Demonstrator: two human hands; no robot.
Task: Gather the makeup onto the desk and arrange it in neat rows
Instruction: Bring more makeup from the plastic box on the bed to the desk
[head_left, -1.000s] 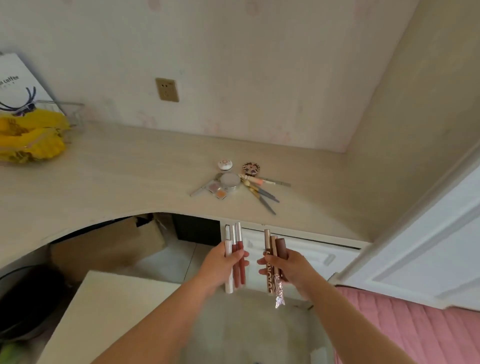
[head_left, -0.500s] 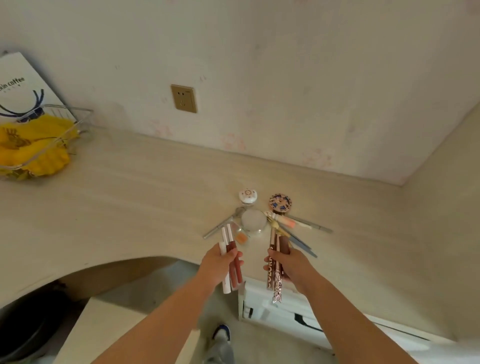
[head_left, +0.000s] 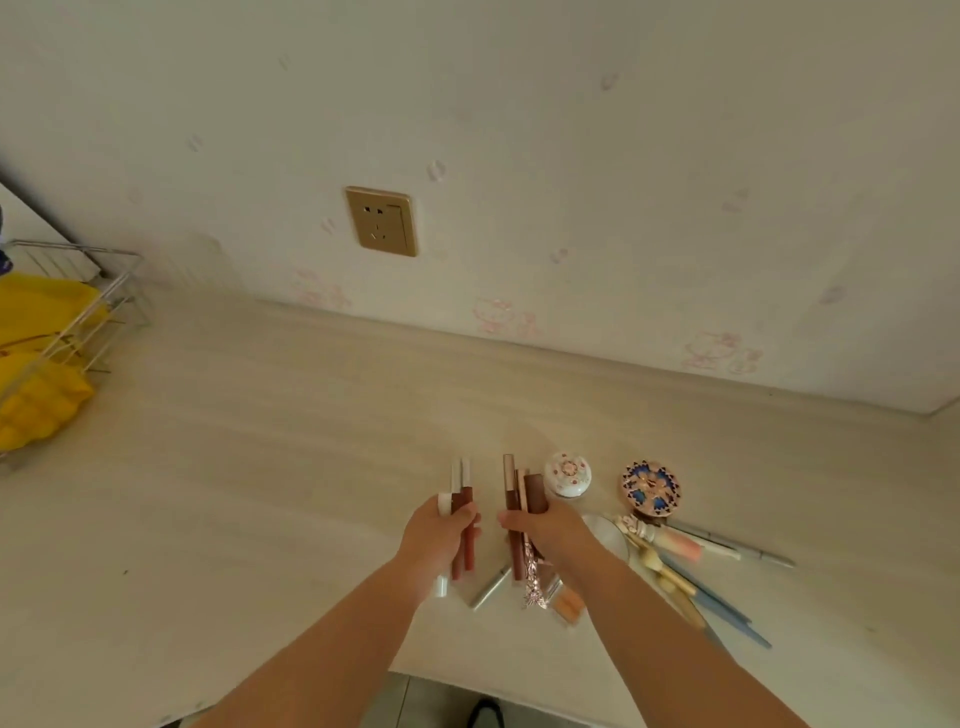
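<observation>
My left hand (head_left: 439, 535) grips a bunch of lip gloss tubes (head_left: 462, 493) with red-brown bodies and white caps, held upright over the desk (head_left: 234, 493). My right hand (head_left: 550, 527) grips several brown and rose-gold tubes (head_left: 522, 488). Both hands hover just left of a makeup pile on the desk: a white round compact (head_left: 568, 474), a blue patterned compact (head_left: 651, 487), a round mirror (head_left: 608, 535) partly under my right wrist, several brushes and pencils (head_left: 696, 566), a silver stick (head_left: 491, 587) and an orange item (head_left: 569, 605).
A wire basket (head_left: 78, 317) with yellow things stands on the desk's far left. A gold wall socket (head_left: 382, 221) sits on the wall above. The desk's front edge curves near the bottom of the view, with floor below it.
Both hands have moved forward from below the desk edge to above the desktop, still holding their tubes. The view has closed in on the desk and the makeup pile.
</observation>
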